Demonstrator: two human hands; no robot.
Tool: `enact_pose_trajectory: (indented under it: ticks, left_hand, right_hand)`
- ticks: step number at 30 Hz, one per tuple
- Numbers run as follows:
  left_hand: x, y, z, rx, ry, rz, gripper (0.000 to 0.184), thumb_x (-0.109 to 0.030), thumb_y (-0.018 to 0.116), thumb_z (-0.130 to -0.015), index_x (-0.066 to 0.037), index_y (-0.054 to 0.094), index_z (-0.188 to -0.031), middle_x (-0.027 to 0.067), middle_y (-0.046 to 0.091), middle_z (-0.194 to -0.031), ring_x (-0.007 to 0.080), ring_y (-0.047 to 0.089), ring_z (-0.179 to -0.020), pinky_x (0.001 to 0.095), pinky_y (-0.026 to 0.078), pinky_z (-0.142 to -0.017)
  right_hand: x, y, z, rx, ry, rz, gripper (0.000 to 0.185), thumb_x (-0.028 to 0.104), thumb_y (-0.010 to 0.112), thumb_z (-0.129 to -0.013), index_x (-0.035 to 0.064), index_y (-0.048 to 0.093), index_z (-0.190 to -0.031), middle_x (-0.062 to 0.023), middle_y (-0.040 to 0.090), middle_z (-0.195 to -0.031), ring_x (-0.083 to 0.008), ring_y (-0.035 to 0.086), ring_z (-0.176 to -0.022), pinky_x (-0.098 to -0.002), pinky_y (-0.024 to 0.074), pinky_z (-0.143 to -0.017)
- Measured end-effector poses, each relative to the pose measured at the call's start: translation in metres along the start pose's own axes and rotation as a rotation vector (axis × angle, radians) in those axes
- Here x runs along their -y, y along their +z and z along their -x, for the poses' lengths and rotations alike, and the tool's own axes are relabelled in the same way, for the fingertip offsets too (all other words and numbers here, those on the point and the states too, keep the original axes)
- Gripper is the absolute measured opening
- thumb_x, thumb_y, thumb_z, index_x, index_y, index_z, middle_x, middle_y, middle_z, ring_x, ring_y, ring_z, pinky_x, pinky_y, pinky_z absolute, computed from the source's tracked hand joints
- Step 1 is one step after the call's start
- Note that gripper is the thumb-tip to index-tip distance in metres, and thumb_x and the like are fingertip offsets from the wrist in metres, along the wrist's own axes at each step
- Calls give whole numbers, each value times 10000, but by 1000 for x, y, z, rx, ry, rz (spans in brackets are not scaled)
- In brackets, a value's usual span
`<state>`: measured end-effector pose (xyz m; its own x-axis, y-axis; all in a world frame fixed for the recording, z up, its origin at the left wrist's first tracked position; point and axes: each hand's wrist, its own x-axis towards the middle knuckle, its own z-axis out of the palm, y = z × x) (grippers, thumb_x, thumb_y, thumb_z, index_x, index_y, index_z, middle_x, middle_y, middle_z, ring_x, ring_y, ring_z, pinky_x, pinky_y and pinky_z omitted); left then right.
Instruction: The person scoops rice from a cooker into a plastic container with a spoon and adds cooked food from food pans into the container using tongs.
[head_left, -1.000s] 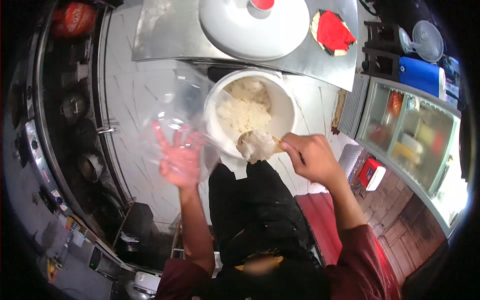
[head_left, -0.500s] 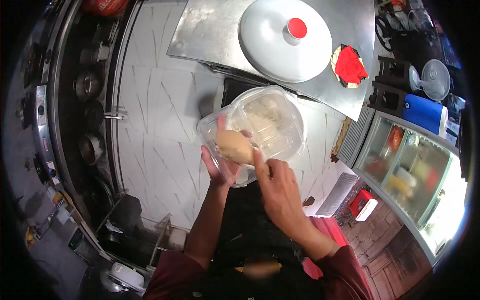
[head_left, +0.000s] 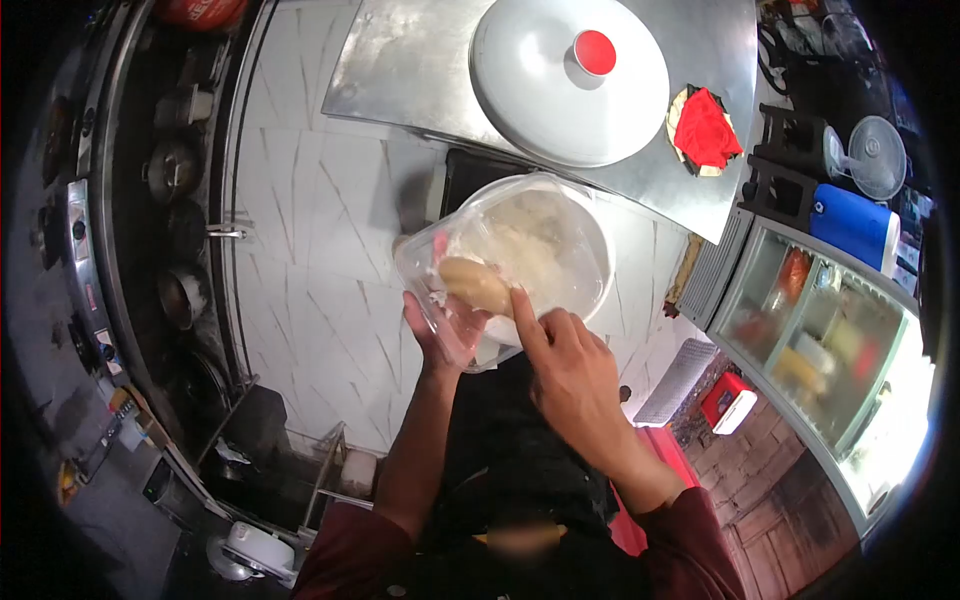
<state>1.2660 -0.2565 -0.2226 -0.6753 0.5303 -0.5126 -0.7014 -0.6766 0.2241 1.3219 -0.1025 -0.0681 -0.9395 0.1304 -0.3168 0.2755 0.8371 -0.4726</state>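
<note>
My left hand (head_left: 435, 335) is closed on a clear plastic container (head_left: 425, 265), supporting it from below at its near left side. In my right hand (head_left: 570, 370) is a wooden rice paddle (head_left: 475, 285), its broad tan head tilted inside the left part of the container. My index finger stretches along the paddle's neck. White, rice-like food (head_left: 520, 245) shows beyond the paddle, partly through the clear plastic. Beneath the container is a round white tub (head_left: 602, 225), mostly covered. Whether food sticks to the paddle's underside is hidden.
A metal table (head_left: 400, 70) ahead bears a large pale lid (head_left: 530, 110) with a red knob, and a red cloth (head_left: 706, 132). Pots (head_left: 172, 170) line the stove on the left. A glass-door display fridge (head_left: 790, 330) stands at the right.
The paddle head has shifted slightly right and flattened in the container. My right hand has moved a little right. The container's far half has turned cloudier, its compartment ridges less distinct.
</note>
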Motion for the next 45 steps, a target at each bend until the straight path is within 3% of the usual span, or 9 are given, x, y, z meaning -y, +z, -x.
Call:
enact_pose_trajectory:
  ticks: [9, 17, 20, 23, 28, 32, 35, 42, 45]
  left_hand:
    - [-6, 1, -4, 184, -37, -178, 990, -854, 380, -909, -263, 161, -1672, 167, 524, -1454, 341, 581, -1237, 577, 499, -1017]
    - [-32, -55, 0, -95, 76, -33, 1010, -856, 453, -884, -236, 229, -1649, 229, 535, -1442, 403, 588, -1224, 576, 525, -983]
    - [-60, -81, 10, -161, 117, 67, 1027, -838, 455, -898, -155, 255, -1640, 225, 555, -1413, 392, 596, -1209, 578, 502, -1004]
    - [-68, -89, 11, -119, 195, 63, 1074, -810, 406, -932, 16, 264, -1604, 157, 392, -1618, 322, 528, -1281, 555, 370, -1133]
    - [-49, -61, -8, -207, 242, -1, 1078, -815, 378, -937, -6, 212, -1631, 136, 324, -1665, 328, 509, -1295, 557, 344, -1161]
    - [-37, -76, -17, -230, 183, 168, 1082, -799, 429, -926, 52, 269, -1574, 180, 360, -1629, 404, 519, -1314, 553, 398, -1143]
    - [-26, -61, -23, -138, 235, 171, 1068, -809, 388, -935, 8, 255, -1608, 173, 369, -1627, 379, 509, -1319, 546, 383, -1152]
    - [-30, -50, -19, -206, 283, 7, 1098, -828, 337, -936, 36, 248, -1607, 173, 400, -1601, 340, 526, -1285, 518, 377, -1153]
    - [-29, -56, -19, -139, 272, -25, 1097, -826, 329, -938, 39, 242, -1608, 178, 439, -1561, 330, 526, -1277, 500, 365, -1160]
  right_hand:
    - [7, 25, 6, 29, 44, -10, 782, 11, 655, -763, 84, 494, -1524, -97, 549, -928, -278, 616, -855, -405, 508, -670]
    - [-2, -20, 39, 133, 56, -177, 724, 43, 663, -790, 38, 496, -1495, -99, 590, -869, -290, 639, -770, -429, 531, -618]
    - [-27, -27, 44, 123, 292, -97, 428, 19, 622, -842, 33, 608, -1269, -154, 672, -856, -359, 699, -775, -480, 550, -635]
    - [-90, 43, 28, 93, 235, 183, 277, 50, 625, -847, 38, 624, -1124, -130, 689, -850, -344, 722, -769, -463, 575, -642]
    - [-124, 136, -41, 355, 159, 392, 126, 125, 631, -851, 90, 751, -864, -136, 748, -861, -291, 754, -780, -449, 597, -667]
    - [-135, 141, -74, 369, 243, 379, 175, 161, 632, -851, 71, 770, -909, -159, 762, -896, -304, 761, -807, -437, 605, -692]
    - [-144, 121, -92, 508, 360, 179, 286, 229, 612, -855, 14, 763, -967, -189, 771, -998, -350, 763, -931, -496, 598, -827]
    - [-148, 114, -86, 436, 347, 30, 271, 241, 626, -864, 49, 772, -987, -192, 766, -1025, -345, 758, -953, -499, 596, -802]
    - [-122, 106, -74, 524, 282, 354, 262, 229, 626, -867, 73, 774, -1016, -182, 766, -1006, -328, 763, -934, -469, 605, -767]
